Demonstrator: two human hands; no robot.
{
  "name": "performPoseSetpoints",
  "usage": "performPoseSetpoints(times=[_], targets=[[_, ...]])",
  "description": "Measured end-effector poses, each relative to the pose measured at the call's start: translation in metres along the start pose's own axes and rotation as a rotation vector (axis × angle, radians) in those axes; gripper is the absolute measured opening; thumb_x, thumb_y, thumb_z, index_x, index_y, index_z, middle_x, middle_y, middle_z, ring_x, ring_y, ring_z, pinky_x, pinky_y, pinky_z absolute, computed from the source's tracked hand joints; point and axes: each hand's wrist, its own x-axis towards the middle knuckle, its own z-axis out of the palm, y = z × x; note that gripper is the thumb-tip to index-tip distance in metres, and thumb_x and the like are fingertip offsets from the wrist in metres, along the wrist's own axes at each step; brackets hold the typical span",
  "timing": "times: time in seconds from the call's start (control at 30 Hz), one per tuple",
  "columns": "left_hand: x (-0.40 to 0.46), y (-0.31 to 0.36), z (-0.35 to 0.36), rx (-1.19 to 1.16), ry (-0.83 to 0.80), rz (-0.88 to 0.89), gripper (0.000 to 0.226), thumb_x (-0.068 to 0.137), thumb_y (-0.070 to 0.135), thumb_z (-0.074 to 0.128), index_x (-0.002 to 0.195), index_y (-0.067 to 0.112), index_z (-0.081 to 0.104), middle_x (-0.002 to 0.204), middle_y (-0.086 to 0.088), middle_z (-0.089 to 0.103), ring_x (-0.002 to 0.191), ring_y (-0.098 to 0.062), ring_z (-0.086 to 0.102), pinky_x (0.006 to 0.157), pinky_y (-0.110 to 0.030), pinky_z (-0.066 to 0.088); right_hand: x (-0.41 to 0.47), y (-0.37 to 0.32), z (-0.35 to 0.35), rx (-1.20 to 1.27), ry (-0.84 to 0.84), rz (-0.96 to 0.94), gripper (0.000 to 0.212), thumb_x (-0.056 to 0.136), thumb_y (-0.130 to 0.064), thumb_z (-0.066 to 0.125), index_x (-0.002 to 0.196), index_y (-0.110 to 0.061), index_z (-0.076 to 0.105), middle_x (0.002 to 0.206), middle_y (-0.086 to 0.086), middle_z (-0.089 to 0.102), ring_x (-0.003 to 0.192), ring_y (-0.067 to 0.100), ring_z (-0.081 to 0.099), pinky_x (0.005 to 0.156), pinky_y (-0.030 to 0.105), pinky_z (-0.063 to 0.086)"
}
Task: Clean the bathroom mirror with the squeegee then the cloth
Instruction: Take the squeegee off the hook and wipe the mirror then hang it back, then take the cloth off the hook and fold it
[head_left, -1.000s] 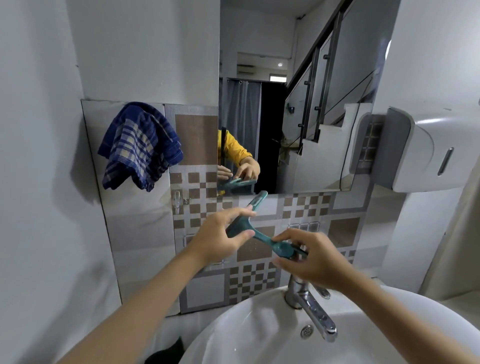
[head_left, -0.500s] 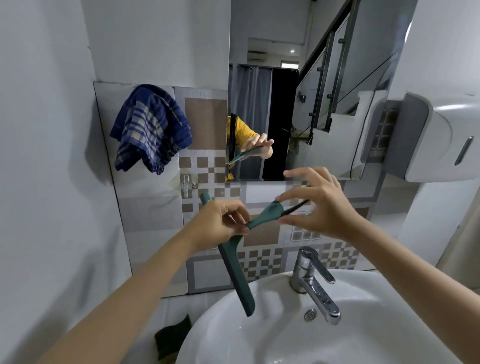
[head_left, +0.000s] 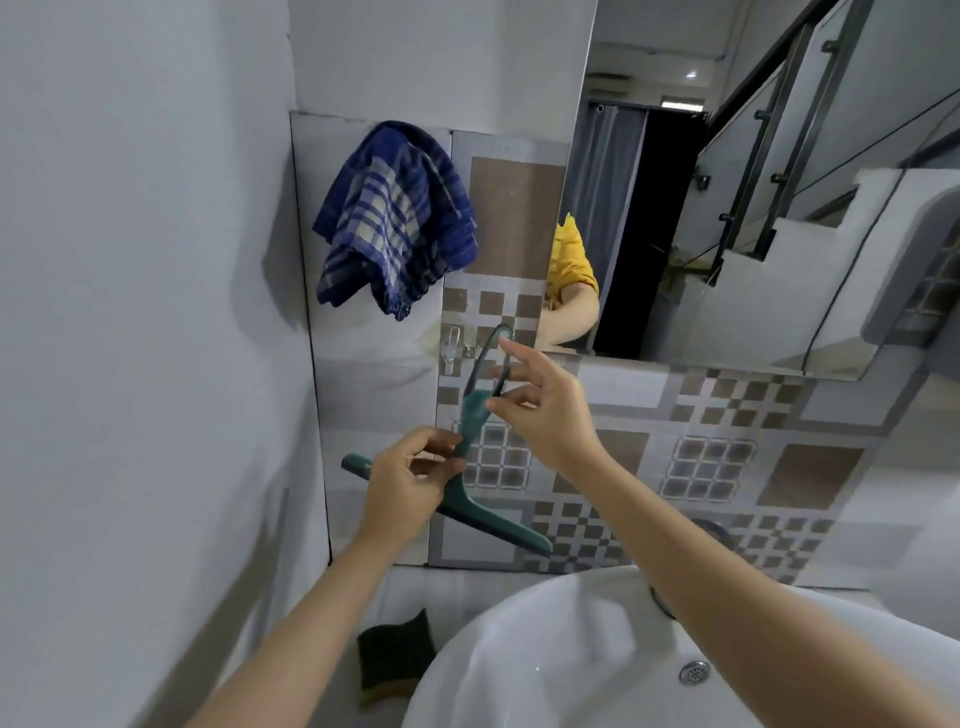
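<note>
A teal squeegee (head_left: 470, 483) hangs upright in front of the tiled wall, blade at the bottom. My left hand (head_left: 410, 480) grips its neck just above the blade. My right hand (head_left: 540, 402) pinches the thin dark hanging loop (head_left: 485, 358) at the handle's top, whose far end lies close to a small clear wall hook (head_left: 451, 343). The mirror (head_left: 753, 182) fills the upper right and reflects a yellow sleeve and a staircase. A blue checked cloth (head_left: 397, 218) hangs on the wall to the mirror's left.
A white basin (head_left: 545, 649) with a drain sits at the bottom right. A dark green sponge (head_left: 395, 652) lies on the ledge left of the basin. A plain grey wall closes in on the left.
The squeegee has swung from slanted to upright and moved left toward the wall hook. My right hand shifted from the handle end to the loop. The view panned left, away from the tap.
</note>
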Motion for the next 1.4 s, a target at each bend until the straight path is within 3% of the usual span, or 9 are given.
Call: performPoseSetpoints(times=[0.17, 0.37, 0.53, 0.73, 0.9, 1.03, 1.17, 1.3, 1.4], targets=[[0.001, -0.022, 0.000, 0.003, 0.083, -0.030, 0.020, 0.082, 0.003, 0.063, 0.098, 0.016, 0.066, 0.091, 0.009, 0.067, 0.086, -0.006, 0.063, 0.072, -0.021, 0.055, 0.021, 0.011, 0.023, 0.007, -0.039, -0.007, 0.067, 0.079, 0.003, 0.073, 0.137, -0.020, 0.048, 0.111, 0.006, 0.067, 0.066, 0.002, 0.066, 0.071, 0.018, 0.057], [-0.010, -0.045, 0.008, 0.034, 0.102, -0.045, 0.025, 0.084, 0.003, 0.061, 0.106, 0.013, 0.064, 0.098, 0.004, 0.068, 0.094, -0.005, 0.062, 0.078, -0.017, 0.053, 0.016, 0.031, 0.033, -0.036, -0.079, 0.003, 0.068, 0.079, -0.001, 0.074, 0.137, -0.026, 0.048, 0.108, -0.002, 0.062, 0.079, -0.009, 0.064, 0.075, 0.007, 0.051], [-0.020, -0.053, 0.012, 0.003, 0.112, -0.111, 0.022, 0.086, 0.008, 0.059, 0.103, 0.022, 0.060, 0.095, 0.011, 0.065, 0.091, -0.009, 0.064, 0.076, -0.021, 0.055, 0.016, 0.035, 0.043, -0.070, -0.135, -0.008, 0.068, 0.080, -0.001, 0.073, 0.137, -0.028, 0.047, 0.121, 0.007, 0.061, 0.083, 0.006, 0.069, 0.081, 0.014, 0.054], [-0.025, -0.061, 0.010, 0.040, 0.081, -0.151, 0.022, 0.087, 0.010, 0.058, 0.105, 0.023, 0.059, 0.094, 0.006, 0.066, 0.089, -0.013, 0.065, 0.075, -0.026, 0.057, 0.016, 0.046, 0.050, -0.105, -0.151, 0.012, 0.073, 0.080, -0.003, 0.074, 0.141, -0.028, 0.042, 0.123, 0.009, 0.064, 0.079, 0.011, 0.070, 0.076, 0.012, 0.054], [-0.028, -0.062, 0.012, 0.055, 0.085, -0.158, 0.021, 0.088, 0.013, 0.058, 0.108, 0.021, 0.059, 0.100, -0.002, 0.067, 0.092, -0.014, 0.065, 0.076, -0.027, 0.057, 0.012, 0.044, 0.050, -0.117, -0.129, 0.046, 0.067, 0.084, -0.006, 0.071, 0.141, -0.028, 0.043, 0.121, 0.005, 0.062, 0.077, 0.009, 0.069, 0.070, 0.009, 0.053], [-0.029, -0.060, 0.010, 0.059, 0.104, -0.156, 0.023, 0.088, 0.018, 0.060, 0.110, 0.015, 0.062, 0.107, 0.000, 0.066, 0.098, -0.014, 0.064, 0.082, -0.030, 0.056, 0.013, 0.032, 0.045, -0.188, 0.005, 0.010, 0.051, 0.086, -0.018, 0.071, 0.133, -0.024, 0.053, 0.111, -0.005, 0.061, 0.070, -0.002, 0.062, 0.066, 0.013, 0.054], [-0.014, -0.029, 0.000, 0.069, 0.219, -0.024, 0.025, 0.086, 0.026, 0.061, 0.109, 0.016, 0.063, 0.105, 0.004, 0.065, 0.097, -0.004, 0.062, 0.081, -0.018, 0.052, 0.028, 0.008, 0.038, -0.162, 0.165, -0.161, 0.036, 0.085, -0.018, 0.071, 0.120, -0.017, 0.063, 0.103, -0.003, 0.065, 0.078, 0.007, 0.064, 0.069, 0.013, 0.052], [0.027, 0.028, -0.015, 0.100, 0.427, 0.297, 0.018, 0.084, 0.007, 0.063, 0.102, 0.009, 0.066, 0.096, -0.002, 0.066, 0.089, -0.009, 0.063, 0.080, -0.021, 0.051, 0.057, -0.036, 0.036, -0.094, 0.325, -0.354, 0.028, 0.085, -0.012, 0.069, 0.112, -0.012, 0.066, 0.098, 0.000, 0.063, 0.082, 0.014, 0.064, 0.073, 0.027, 0.057], [0.058, 0.083, -0.032, 0.117, 0.579, 0.500, 0.014, 0.086, 0.007, 0.060, 0.099, 0.007, 0.066, 0.094, 0.009, 0.059, 0.087, -0.014, 0.060, 0.077, -0.022, 0.049, 0.084, -0.076, 0.029, -0.080, 0.458, -0.459, 0.026, 0.086, -0.016, 0.067, 0.112, -0.013, 0.066, 0.098, 0.002, 0.062, 0.087, 0.013, 0.061, 0.076, 0.013, 0.048]])
